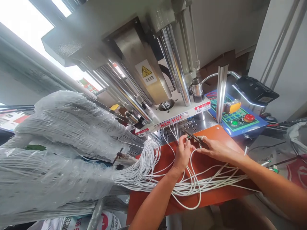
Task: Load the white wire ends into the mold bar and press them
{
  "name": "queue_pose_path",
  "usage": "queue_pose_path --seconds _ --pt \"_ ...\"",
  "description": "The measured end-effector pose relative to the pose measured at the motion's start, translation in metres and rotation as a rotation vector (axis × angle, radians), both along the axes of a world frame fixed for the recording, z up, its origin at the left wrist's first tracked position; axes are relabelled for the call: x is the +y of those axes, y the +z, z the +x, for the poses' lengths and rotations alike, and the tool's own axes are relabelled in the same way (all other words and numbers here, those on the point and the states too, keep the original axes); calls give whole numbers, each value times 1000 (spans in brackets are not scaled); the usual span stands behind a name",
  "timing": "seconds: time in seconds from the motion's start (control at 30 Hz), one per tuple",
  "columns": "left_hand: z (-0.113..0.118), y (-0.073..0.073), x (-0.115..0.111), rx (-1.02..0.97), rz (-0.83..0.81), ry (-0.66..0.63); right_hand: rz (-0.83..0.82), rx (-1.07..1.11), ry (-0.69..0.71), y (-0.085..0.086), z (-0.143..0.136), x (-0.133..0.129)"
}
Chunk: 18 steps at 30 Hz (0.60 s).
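Note:
My left hand (183, 151) is closed in a pinch around the end of a white cable (199, 188), where a small green-and-white connector end (187, 137) shows. Close beside it, my right hand (213, 147) grips a dark, narrow metal tool (197, 139) whose exact kind I cannot make out. The tool's far end reaches toward the press's lower plate, near the connector. Below both hands, a loose bundle of white cables (192, 185) runs across the red-orange work surface (165, 158). A few thin cables rise from the bundle to under the press's white plate.
A press labelled MIN-HUI (174, 119) with chrome columns stands directly ahead. To its right are a blue control box (240, 118) with buttons and a black lamp (256, 89). Large plastic-wrapped cable bundles (69, 127) fill the left, near a clamp handle (117, 156).

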State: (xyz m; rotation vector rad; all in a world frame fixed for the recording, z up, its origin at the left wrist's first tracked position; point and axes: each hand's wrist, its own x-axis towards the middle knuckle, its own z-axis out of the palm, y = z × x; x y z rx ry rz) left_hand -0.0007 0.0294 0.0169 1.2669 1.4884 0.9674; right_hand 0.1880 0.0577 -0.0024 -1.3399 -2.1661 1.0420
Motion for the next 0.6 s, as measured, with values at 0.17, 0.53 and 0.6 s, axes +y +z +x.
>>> queue_pose_path --seconds 0.17,0.53,0.6 --pt "-6 -3 6 -132 14 -108 -38 -17 -20 6 0 -1" --pt "-9 0 8 -263 -2 -48 -1 -82 -17 3 -4 -2" --pt "-9 3 6 -288 1 -64 7 -98 -12 -1 -5 -1"
